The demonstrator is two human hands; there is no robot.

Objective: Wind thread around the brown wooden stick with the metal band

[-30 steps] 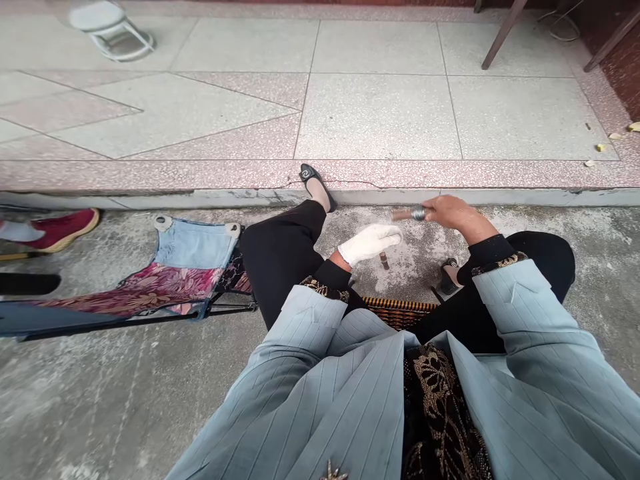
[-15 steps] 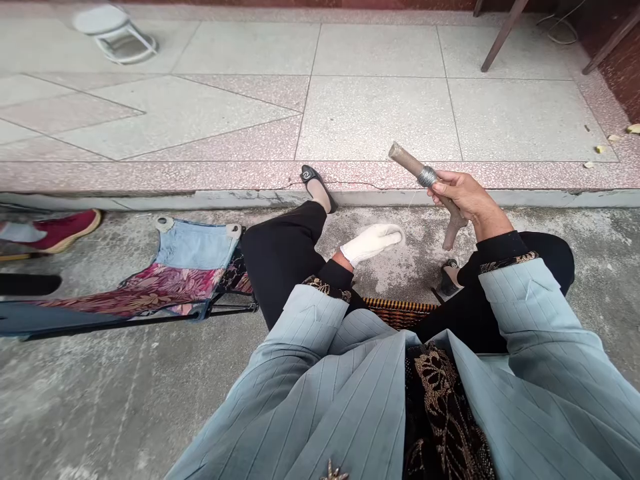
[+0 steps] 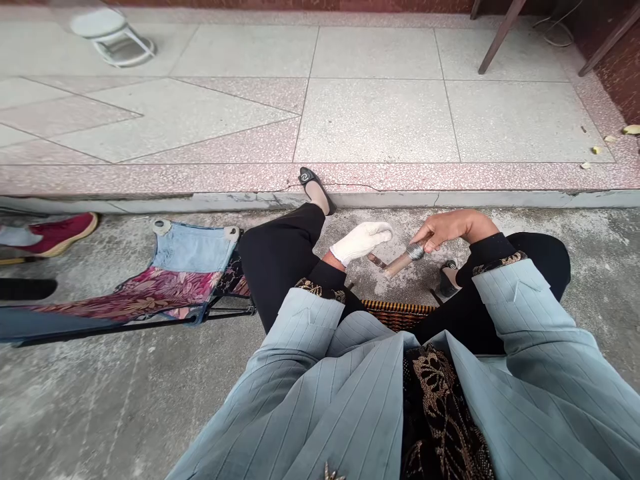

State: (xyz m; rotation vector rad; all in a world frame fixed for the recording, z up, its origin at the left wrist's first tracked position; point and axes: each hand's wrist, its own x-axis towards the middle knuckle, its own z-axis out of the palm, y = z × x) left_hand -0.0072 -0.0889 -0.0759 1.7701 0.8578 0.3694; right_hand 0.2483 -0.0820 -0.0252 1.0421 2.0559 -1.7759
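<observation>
My right hand (image 3: 445, 228), bare, is closed around a wooden stick (image 3: 397, 265) with grey wire (image 3: 415, 251) coiled round it. The stick slants down to the left, its pale cut end lowest. To its left, my left hand (image 3: 361, 241) wears a white knitted glove and has its fingers curled in. What they hold, if anything, is hidden. A short brown piece (image 3: 377, 260) shows just below the glove, close to the stick's end; whether it is held I cannot tell. Woven wickerwork (image 3: 397, 313) in black and orange shows between my legs.
A tiled step (image 3: 380, 120) runs across in front, above the concrete ground (image 3: 150, 387). A folding chair (image 3: 175, 280) with patterned fabric is on the left, beside another person's red shoe (image 3: 65, 233). A white stool (image 3: 113, 37) stands on the tiles. Wooden legs (image 3: 503, 37) are at the back right.
My right hand raised the wire-wrapped stick, showing its forked end, then lowered it beside the glove with the pale end tipped down. My left hand has barely moved.
</observation>
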